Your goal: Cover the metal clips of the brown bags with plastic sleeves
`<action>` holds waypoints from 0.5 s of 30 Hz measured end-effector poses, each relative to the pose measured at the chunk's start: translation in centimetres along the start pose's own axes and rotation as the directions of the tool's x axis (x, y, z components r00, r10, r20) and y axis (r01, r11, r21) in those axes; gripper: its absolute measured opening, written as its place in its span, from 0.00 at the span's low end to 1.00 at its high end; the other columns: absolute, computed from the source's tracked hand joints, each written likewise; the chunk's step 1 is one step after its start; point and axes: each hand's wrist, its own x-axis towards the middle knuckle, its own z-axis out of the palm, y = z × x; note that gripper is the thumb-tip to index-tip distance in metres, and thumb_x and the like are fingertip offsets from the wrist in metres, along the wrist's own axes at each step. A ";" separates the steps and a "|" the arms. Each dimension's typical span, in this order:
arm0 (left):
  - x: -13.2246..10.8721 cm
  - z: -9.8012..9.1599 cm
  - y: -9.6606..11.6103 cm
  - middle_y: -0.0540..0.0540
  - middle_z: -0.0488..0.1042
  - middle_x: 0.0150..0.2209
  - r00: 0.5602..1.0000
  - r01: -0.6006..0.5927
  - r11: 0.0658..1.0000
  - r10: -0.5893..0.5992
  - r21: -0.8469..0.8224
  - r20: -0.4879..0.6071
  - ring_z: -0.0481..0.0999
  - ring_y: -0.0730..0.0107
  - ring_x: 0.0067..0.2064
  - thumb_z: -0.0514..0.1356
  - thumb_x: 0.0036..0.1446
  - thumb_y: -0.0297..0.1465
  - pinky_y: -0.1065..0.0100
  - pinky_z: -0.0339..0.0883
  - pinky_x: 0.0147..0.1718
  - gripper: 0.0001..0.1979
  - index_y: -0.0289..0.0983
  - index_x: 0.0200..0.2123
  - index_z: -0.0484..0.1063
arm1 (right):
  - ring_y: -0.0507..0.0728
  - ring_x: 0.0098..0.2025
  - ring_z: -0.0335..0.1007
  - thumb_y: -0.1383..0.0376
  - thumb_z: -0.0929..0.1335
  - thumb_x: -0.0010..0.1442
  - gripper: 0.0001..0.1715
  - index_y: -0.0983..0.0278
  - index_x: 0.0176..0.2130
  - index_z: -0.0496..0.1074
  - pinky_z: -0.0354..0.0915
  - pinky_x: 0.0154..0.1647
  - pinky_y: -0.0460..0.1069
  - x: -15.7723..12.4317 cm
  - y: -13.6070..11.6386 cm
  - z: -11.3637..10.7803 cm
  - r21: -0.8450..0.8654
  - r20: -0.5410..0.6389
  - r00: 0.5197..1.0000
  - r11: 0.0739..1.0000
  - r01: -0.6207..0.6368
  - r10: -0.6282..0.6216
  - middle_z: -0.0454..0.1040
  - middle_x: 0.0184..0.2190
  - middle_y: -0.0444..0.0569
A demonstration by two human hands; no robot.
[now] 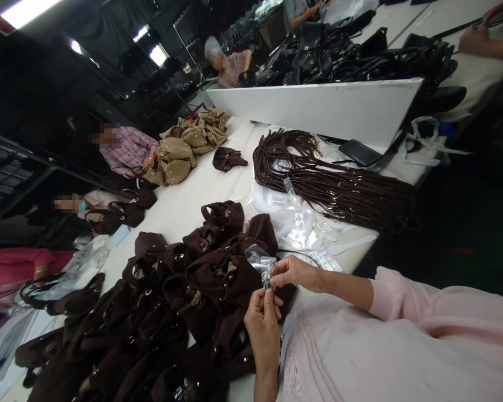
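Observation:
A small clear plastic bag [259, 258] with shiny metal parts inside or against it is pinched between my two hands, just above the near side of a pile of dark brown handbags [218, 273]. My left hand [263, 315] grips its lower end between thumb and fingers. From the right, my right hand [295, 273] closes thumb and fingertips on the bag's side, near the metal pieces. Their exact shape is too small to make out. Several more clear plastic bags [297, 226] lie flat on the table beyond my right hand.
Dark brown straps [339, 184] with metal fittings lie bundled on the table [243, 134]. A white board [318, 106] stands before black bags [314, 56]. A dark phone-like object [360, 152] rests near it. Tan bags [184, 148] are heaped across, by a person in plaid [128, 148]. Other people work around.

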 end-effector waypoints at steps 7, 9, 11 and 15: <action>0.5 0.1 0.3 0.48 0.76 0.30 0.998 0.058 0.984 -0.053 -0.171 0.032 0.72 0.71 0.27 0.59 0.60 0.42 0.70 0.67 0.30 0.23 0.36 0.52 0.59 | 0.51 0.27 0.67 0.55 0.76 0.53 0.20 0.70 0.33 0.75 0.64 0.33 0.47 -0.4 0.3 0.6 0.147 0.124 0.992 0.989 -0.013 -0.005 0.72 0.24 0.46; 0.6 0.0 0.2 0.45 0.77 0.37 0.995 0.057 0.975 -0.039 -0.217 0.089 0.77 0.68 0.36 0.59 0.60 0.41 0.65 0.70 0.40 0.28 0.37 0.58 0.54 | 0.50 0.28 0.67 0.55 0.77 0.51 0.21 0.70 0.33 0.75 0.64 0.35 0.46 -0.1 0.3 0.2 0.198 0.035 0.999 0.980 -0.022 0.015 0.72 0.27 0.46; 0.6 -0.2 0.1 0.43 0.77 0.41 0.992 0.022 0.991 -0.005 -0.130 0.128 0.76 0.67 0.42 0.59 0.61 0.41 0.65 0.67 0.46 0.23 0.37 0.55 0.61 | 0.50 0.33 0.68 0.55 0.79 0.48 0.23 0.70 0.34 0.76 0.64 0.37 0.45 0.3 0.1 -0.4 0.239 -0.090 0.995 0.971 -0.011 0.033 0.73 0.30 0.47; 0.4 -0.6 -0.4 0.49 0.72 0.29 0.994 -0.056 0.995 0.048 0.080 0.099 0.69 0.72 0.32 0.56 0.62 0.43 0.71 0.63 0.35 0.15 0.35 0.35 0.72 | 0.50 0.34 0.67 0.55 0.80 0.46 0.23 0.69 0.34 0.77 0.63 0.37 0.43 0.8 -0.4 -1.6 0.189 -0.125 0.992 0.982 0.000 0.024 0.74 0.31 0.47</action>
